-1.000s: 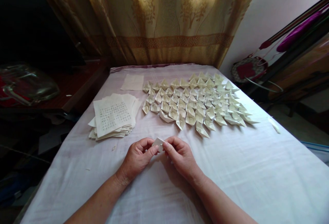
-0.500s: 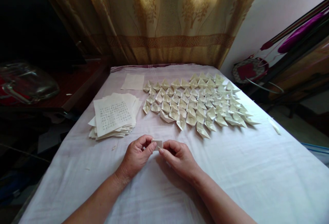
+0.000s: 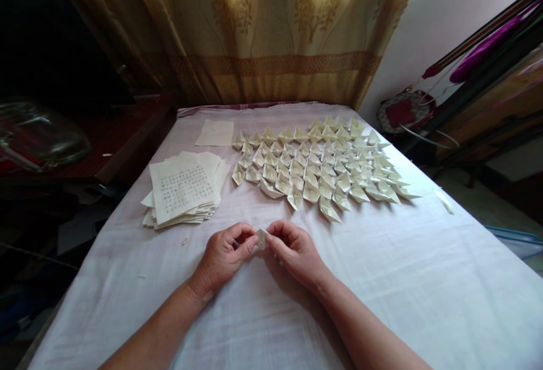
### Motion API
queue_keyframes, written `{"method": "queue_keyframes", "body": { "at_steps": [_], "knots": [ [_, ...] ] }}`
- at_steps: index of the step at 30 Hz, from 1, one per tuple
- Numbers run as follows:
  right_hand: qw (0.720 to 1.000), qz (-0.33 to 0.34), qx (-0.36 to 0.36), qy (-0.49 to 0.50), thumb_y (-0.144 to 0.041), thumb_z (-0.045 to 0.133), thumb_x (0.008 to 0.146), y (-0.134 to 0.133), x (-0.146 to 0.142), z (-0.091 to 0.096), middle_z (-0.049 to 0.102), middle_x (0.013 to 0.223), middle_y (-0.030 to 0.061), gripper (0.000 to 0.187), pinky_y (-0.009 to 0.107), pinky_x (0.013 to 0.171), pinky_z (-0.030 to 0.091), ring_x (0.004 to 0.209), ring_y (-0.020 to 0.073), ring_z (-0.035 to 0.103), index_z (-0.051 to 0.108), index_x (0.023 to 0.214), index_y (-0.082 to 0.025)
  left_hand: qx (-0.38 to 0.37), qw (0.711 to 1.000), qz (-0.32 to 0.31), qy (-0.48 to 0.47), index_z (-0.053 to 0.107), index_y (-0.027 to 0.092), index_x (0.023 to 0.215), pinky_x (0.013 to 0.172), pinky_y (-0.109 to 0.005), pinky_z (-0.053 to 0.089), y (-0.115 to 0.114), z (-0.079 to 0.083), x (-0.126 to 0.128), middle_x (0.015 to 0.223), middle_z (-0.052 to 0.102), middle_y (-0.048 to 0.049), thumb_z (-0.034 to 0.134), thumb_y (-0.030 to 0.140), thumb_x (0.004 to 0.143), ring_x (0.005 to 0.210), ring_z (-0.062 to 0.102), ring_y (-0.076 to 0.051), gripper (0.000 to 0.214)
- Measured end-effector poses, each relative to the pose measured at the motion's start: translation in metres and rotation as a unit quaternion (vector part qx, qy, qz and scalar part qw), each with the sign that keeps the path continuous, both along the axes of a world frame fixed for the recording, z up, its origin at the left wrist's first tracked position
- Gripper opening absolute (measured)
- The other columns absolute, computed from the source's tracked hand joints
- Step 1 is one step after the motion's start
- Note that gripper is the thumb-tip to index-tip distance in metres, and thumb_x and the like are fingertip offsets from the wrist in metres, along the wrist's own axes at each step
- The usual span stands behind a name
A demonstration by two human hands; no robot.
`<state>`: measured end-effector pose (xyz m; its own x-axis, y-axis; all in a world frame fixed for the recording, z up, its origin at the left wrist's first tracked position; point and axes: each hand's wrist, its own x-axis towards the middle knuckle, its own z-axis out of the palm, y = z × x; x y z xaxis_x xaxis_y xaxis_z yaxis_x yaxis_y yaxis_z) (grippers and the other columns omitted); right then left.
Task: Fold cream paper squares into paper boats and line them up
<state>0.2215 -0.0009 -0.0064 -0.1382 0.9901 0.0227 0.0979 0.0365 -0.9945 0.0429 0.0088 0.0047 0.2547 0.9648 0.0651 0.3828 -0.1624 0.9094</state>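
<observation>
Between my two hands is a small folded piece of paper (image 3: 262,239), pale and only partly visible. My left hand (image 3: 227,251) pinches its left edge between thumb and fingers. From the other side my right hand (image 3: 294,251) grips it with thumb and forefinger. Beyond my hands, several rows of folded paper boats (image 3: 311,192) stand close together on the white cloth. A stack of paper sheets (image 3: 182,189), the top one covered in handwriting, lies ahead of my left hand.
A single blank sheet (image 3: 215,132) lies behind the stack. Paper scraps (image 3: 185,241) dot the cloth (image 3: 382,279) on the left, and a white strip (image 3: 444,202) lies near the right edge. Patterned curtains (image 3: 263,30) hang behind; a handbag (image 3: 405,112) is at the right.
The folded paper between my hands has turned from a flat rectangle to a smaller, more angled shape. My right hand's fingers have shifted slightly up. The whole view has moved a little.
</observation>
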Motion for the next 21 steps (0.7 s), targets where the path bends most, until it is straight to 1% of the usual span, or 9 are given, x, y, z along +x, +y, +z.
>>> {"method": "queue_keyframes", "body": {
  "at_steps": [3, 6, 9, 12, 16, 21],
  "knots": [
    [0.999, 0.014, 0.014, -0.031, -0.036, 0.060, 0.084, -0.0013, -0.0005, 0.0002, 0.062, 0.067, -0.0006, 0.019, 0.022, 0.057, 0.046, 0.060, 0.0116, 0.054, 0.064, 0.081, -0.018, 0.028, 1.000, 0.001, 0.009, 0.068, 0.018, 0.080, 0.057, -0.020, 0.046, 0.0002, 0.0006, -0.0003, 0.068, 0.066, 0.0010, 0.059, 0.031, 0.083, 0.060, 0.059, -0.012, 0.017],
    [0.997, 0.004, 0.045, -0.057, -0.033, 0.059, 0.085, -0.0016, -0.0005, -0.0016, 0.065, 0.068, 0.0001, 0.018, 0.022, 0.059, 0.047, 0.061, 0.0121, 0.056, 0.067, 0.081, -0.018, 0.044, 0.999, -0.005, 0.023, 0.068, 0.018, 0.079, 0.056, -0.020, 0.045, -0.0004, 0.0026, -0.0005, 0.068, 0.066, 0.0007, 0.060, 0.031, 0.083, 0.059, 0.058, -0.012, 0.016],
    [0.995, -0.013, 0.072, -0.070, -0.031, 0.060, 0.085, -0.0012, 0.0001, -0.0038, 0.067, 0.068, 0.0004, 0.016, 0.023, 0.060, 0.047, 0.062, 0.0128, 0.058, 0.068, 0.079, -0.019, 0.037, 0.999, -0.019, 0.030, 0.069, 0.018, 0.080, 0.061, -0.021, 0.048, 0.0001, 0.0051, -0.0007, 0.071, 0.068, -0.0006, 0.056, 0.032, 0.085, 0.065, 0.062, -0.014, 0.020],
    [0.992, -0.012, 0.100, -0.080, -0.029, 0.060, 0.085, -0.0011, 0.0006, -0.0040, 0.069, 0.070, 0.0012, 0.015, 0.023, 0.061, 0.048, 0.063, 0.0136, 0.060, 0.069, 0.079, -0.019, 0.034, 0.998, -0.033, 0.032, 0.070, 0.018, 0.079, 0.067, -0.023, 0.049, 0.0015, 0.0056, -0.0012, 0.073, 0.070, -0.0016, 0.051, 0.033, 0.089, 0.070, 0.064, -0.016, 0.025],
    [0.987, -0.009, 0.136, -0.086, -0.025, 0.060, 0.086, -0.0019, 0.0006, -0.0030, 0.070, 0.073, 0.0020, 0.013, 0.024, 0.064, 0.049, 0.067, 0.0142, 0.063, 0.070, 0.079, -0.020, 0.030, 0.998, -0.042, 0.024, 0.070, 0.018, 0.079, 0.067, -0.023, 0.049, 0.0019, 0.0030, -0.0019, 0.073, 0.070, -0.0014, 0.053, 0.033, 0.089, 0.070, 0.064, -0.016, 0.025],
    [0.985, -0.007, 0.148, -0.092, -0.023, 0.060, 0.087, -0.0029, 0.0003, -0.0034, 0.071, 0.074, 0.0019, 0.013, 0.022, 0.064, 0.049, 0.066, 0.0135, 0.063, 0.070, 0.079, -0.020, 0.030, 0.998, -0.049, 0.023, 0.070, 0.017, 0.080, 0.067, -0.023, 0.048, 0.0015, 0.0016, -0.0031, 0.073, 0.069, -0.0015, 0.054, 0.032, 0.089, 0.070, 0.064, -0.015, 0.024]
  ]
}}
